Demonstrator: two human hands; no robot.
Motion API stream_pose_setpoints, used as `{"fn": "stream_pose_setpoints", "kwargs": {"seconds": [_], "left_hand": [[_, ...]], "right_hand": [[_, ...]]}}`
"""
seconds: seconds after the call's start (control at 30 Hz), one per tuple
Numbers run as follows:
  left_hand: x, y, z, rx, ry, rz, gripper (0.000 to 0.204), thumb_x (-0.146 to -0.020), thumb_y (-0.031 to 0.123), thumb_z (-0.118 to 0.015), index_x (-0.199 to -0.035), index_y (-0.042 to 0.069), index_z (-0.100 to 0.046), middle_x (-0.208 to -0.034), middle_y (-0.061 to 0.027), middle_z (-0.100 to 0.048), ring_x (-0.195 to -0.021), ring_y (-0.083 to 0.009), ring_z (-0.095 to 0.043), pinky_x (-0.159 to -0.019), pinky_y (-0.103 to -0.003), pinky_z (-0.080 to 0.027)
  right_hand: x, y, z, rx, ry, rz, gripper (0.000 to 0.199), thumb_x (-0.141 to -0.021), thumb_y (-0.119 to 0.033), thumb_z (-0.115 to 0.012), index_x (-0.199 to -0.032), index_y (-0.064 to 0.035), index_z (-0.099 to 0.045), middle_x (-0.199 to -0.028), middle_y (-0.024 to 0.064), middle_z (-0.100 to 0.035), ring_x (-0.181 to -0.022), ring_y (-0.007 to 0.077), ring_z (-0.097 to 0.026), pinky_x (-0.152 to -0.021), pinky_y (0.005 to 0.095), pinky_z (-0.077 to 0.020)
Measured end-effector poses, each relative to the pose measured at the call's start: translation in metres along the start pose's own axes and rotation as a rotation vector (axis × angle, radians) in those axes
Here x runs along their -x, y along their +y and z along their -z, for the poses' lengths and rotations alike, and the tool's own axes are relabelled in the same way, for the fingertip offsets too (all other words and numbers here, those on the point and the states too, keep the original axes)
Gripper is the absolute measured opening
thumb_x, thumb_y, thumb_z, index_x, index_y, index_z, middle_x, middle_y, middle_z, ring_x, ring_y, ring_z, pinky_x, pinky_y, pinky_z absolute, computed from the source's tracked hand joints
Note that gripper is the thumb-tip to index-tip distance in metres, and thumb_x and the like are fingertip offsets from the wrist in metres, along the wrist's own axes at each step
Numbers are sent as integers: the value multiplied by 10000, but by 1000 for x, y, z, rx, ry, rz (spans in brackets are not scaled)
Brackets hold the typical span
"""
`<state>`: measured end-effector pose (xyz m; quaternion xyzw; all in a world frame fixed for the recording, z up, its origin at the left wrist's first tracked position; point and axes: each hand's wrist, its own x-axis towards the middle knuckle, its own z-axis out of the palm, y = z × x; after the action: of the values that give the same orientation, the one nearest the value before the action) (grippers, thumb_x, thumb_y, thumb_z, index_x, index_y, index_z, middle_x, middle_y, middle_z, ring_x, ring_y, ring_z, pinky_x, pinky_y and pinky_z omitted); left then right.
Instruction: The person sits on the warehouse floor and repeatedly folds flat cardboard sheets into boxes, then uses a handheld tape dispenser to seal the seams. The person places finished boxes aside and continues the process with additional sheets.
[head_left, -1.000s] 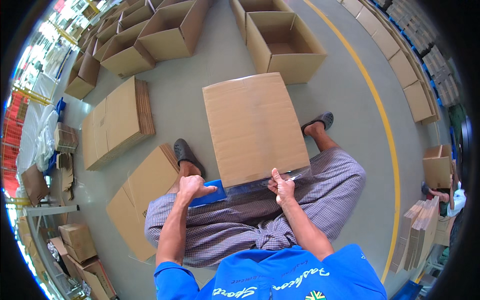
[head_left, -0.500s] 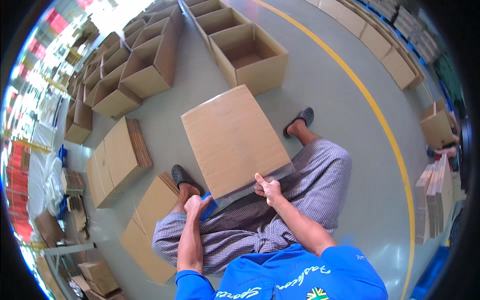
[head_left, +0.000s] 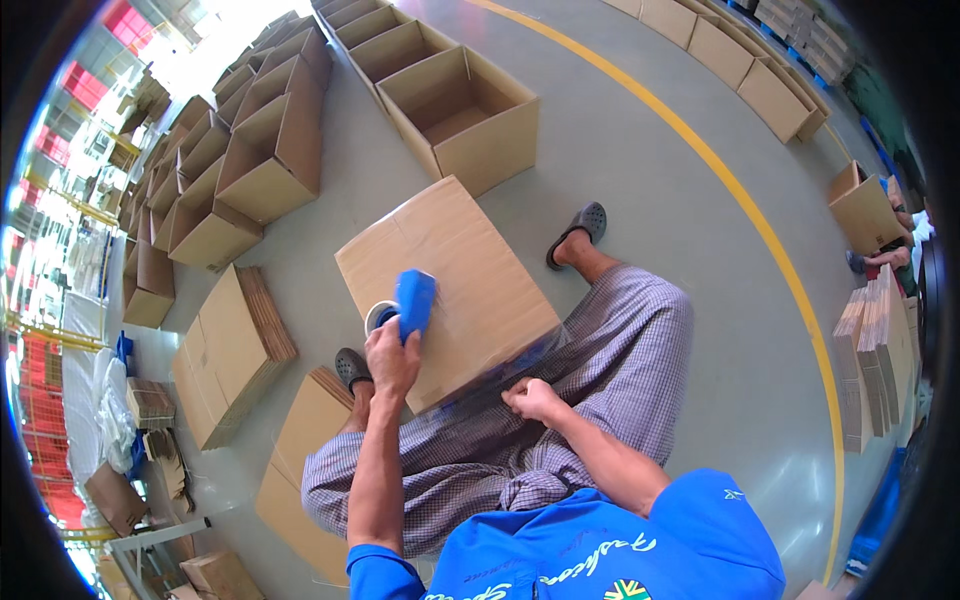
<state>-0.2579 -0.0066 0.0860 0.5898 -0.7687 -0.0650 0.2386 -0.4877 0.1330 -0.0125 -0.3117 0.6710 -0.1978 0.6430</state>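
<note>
A brown cardboard box (head_left: 490, 290) stands between my legs with its taped face up. My left hand (head_left: 393, 362) is closed round a blue tape dispenser (head_left: 416, 300), held over the left part of that face, with a tape roll (head_left: 381, 314) beside it. Clear shiny tape (head_left: 480, 388) shows along the near edge of the box. Close to that edge, above my lap, my right hand (head_left: 537, 401) has its fingers pinched together; what they hold, if anything, is too small to make out.
Rows of open cardboard boxes (head_left: 465, 110) stand ahead and to the left (head_left: 275, 150). Flat cardboard stacks (head_left: 230, 340) lie on the left. A yellow line (head_left: 720, 170) curves across the grey floor. At the far right, another person (head_left: 885, 260) is beside an open box, near leaning flat cardboard (head_left: 870, 360).
My left hand has brought the tape dispenser from the near left corner up over the top of the box. The right hand has slid off the top face, its raised thumb now folded in.
</note>
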Motion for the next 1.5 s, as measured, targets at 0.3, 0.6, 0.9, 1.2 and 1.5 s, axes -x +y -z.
{"fn": "stream_pose_setpoints", "kwargs": {"seconds": [0.3,0.6,0.9,1.2,1.5], "left_hand": [[34,48,-22,163,-201,-332,226,-757,269,-751,-834,98,-625,-827,-100,-587,-805,-305,-580,-698,-425,-474],[74,31,-58,106,-160,-266,374,-709,255,-768,-984,101,-566,-909,-104,-559,-867,-317,-562,-742,-434,-450],[82,34,-54,12,-123,-286,428,-715,263,-760,-1071,115,-575,-964,-93,-561,-912,-304,-555,-770,-435,-436],[115,1,-16,-63,-82,44,748,-581,180,-868,-1244,99,-531,-1072,-118,-559,-1002,-323,-535,-835,-442,-436],[142,-29,-38,420,-1,543,724,-684,-32,-782,-1336,43,-478,-947,-101,-644,-815,-202,-655,-736,-315,-540]], "right_hand": [[17,-88,51,582,324,1246,253,-738,-158,-763,-950,-63,-662,-980,80,-652,-1038,281,-596,-928,408,-475],[-23,-86,48,938,109,1334,480,-732,-185,-741,-1192,-136,-612,-1314,19,-510,-1306,225,-425,-1125,441,-303],[-28,-71,54,1188,377,1384,517,-774,-237,-679,-1274,-165,-566,-1373,27,-496,-1332,212,-407,-1133,461,-278],[-12,-61,126,930,440,1139,564,-721,-246,-781,-1235,-103,-598,-1339,75,-526,-1266,298,-466,-1063,433,-379],[-31,-36,135,493,411,845,302,-816,-188,-742,-1072,-41,-680,-987,146,-695,-918,301,-676,-794,356,-531]]}}
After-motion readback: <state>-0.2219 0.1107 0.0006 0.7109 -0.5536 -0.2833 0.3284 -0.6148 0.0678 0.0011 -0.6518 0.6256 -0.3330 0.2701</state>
